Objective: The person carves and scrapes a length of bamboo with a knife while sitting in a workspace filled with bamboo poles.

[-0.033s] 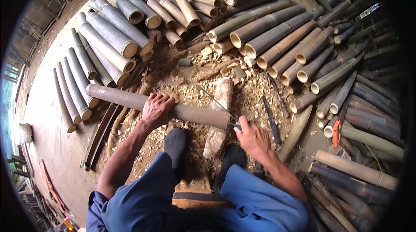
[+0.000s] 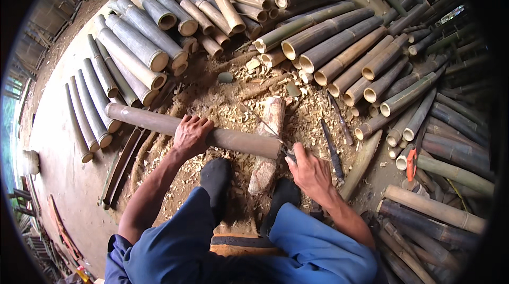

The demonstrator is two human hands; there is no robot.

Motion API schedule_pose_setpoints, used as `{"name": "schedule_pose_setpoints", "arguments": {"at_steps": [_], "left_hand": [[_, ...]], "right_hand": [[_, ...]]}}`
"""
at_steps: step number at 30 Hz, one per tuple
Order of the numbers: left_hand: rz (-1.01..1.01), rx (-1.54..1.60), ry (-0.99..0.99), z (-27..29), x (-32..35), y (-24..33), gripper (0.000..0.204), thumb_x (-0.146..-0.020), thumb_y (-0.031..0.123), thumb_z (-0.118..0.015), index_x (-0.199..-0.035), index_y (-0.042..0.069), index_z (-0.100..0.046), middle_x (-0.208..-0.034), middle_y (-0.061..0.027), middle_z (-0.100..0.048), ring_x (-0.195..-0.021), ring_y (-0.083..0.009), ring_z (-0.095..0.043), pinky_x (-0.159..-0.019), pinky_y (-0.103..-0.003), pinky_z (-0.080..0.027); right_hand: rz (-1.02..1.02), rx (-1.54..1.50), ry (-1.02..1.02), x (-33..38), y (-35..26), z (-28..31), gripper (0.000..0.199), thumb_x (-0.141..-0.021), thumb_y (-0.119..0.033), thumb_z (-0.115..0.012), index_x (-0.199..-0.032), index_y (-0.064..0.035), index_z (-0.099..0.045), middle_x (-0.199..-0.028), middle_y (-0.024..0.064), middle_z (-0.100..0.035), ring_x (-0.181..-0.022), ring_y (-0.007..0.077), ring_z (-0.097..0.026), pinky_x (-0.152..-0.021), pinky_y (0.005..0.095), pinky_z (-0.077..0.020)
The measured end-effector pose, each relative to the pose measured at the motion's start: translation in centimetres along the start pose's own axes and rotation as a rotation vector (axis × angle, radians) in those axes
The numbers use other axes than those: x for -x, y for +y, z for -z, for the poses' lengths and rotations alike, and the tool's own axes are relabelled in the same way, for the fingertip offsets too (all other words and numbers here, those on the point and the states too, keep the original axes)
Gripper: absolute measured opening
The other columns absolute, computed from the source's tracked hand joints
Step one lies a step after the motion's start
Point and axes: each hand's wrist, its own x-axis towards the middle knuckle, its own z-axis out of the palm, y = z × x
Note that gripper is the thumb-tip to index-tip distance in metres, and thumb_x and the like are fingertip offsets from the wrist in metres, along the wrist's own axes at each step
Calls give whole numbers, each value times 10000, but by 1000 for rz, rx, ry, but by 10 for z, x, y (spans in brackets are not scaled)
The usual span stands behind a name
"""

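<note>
My left hand [image 2: 193, 135] is wrapped over a long brown bamboo tube [image 2: 143, 118] around its middle. The tube slants from the left down toward my right hand, and its near end lies across a pale, chopped wooden block [image 2: 273, 114]. At that end my right hand [image 2: 312, 171] is closed around the dark handle of a thin knife [image 2: 270, 128]. Its narrow blade points up and left past the tube's cut end. Whether the edge touches the bamboo, I cannot tell. Both my feet stand either side of the block's lower end.
Cut bamboo tubes [image 2: 323, 37] lie in rows ahead and to the right, with grey ones [image 2: 130, 45] at the left. Wood shavings [image 2: 233, 109] cover the ground. A long dark blade [image 2: 332, 149] lies right of the block. An orange-handled tool [image 2: 411, 164] rests among the tubes.
My right hand has turned the knife slightly, so its blade shows shorter and its tip sits farther right and lower. My left hand and the bamboo tube have stayed in place.
</note>
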Motion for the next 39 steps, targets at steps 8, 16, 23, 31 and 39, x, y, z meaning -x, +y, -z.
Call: {"name": "schedule_pose_setpoints", "arguments": {"at_steps": [8, 16, 23, 31, 39], "left_hand": [[-19, 21, -24, 2, -8, 4, 388, -706, 235, -799, -1039, 132, -630, -972, -65, -661, -998, -260, -638, -917, -415, -452], [-19, -29, 34, -5, 0, 1, 450, -658, 244, -819, -1053, 126, -637, -960, -67, -645, -969, -268, -625, -912, -425, -456], [-25, -44, 91, -13, 12, 0, 477, -697, 227, -792, -1124, 114, -610, -1031, -67, -636, -1021, -269, -614, -957, -439, -450], [7, -81, 178, -25, 6, 6, 528, -739, 177, -761, -1233, 119, -582, -1173, -74, -620, -1115, -277, -593, -1055, -472, -418], [32, -20, 16, 2, 7, 10, 772, -617, 275, -893, -1291, 121, -548, -1265, -93, -587, -1250, -307, -536, -1101, -494, -381]], "right_hand": [[-87, 74, -155, 11, 45, -37, 222, -1000, -182, -638, -1043, -9, -505, -830, 210, -675, -578, 316, -674, -451, 435, -546], [264, -219, 362, 1, 10, -6, 210, -992, -143, -647, -1098, -6, -527, -826, 200, -665, -671, 351, -699, -562, 457, -564], [-91, -62, -99, -10, 16, 0, 222, -1001, -188, -641, -1042, -23, -498, -809, 220, -664, -616, 336, -688, -493, 475, -523], [-109, -16, -133, 9, 49, -39, 252, -1001, -218, -638, -1122, -29, -522, -848, 218, -697, -665, 409, -705, -558, 502, -580], [183, -277, 348, -2, 1, 8, 238, -986, -161, -662, -1075, -6, -506, -708, 196, -645, -580, 332, -678, -504, 462, -547]]}}
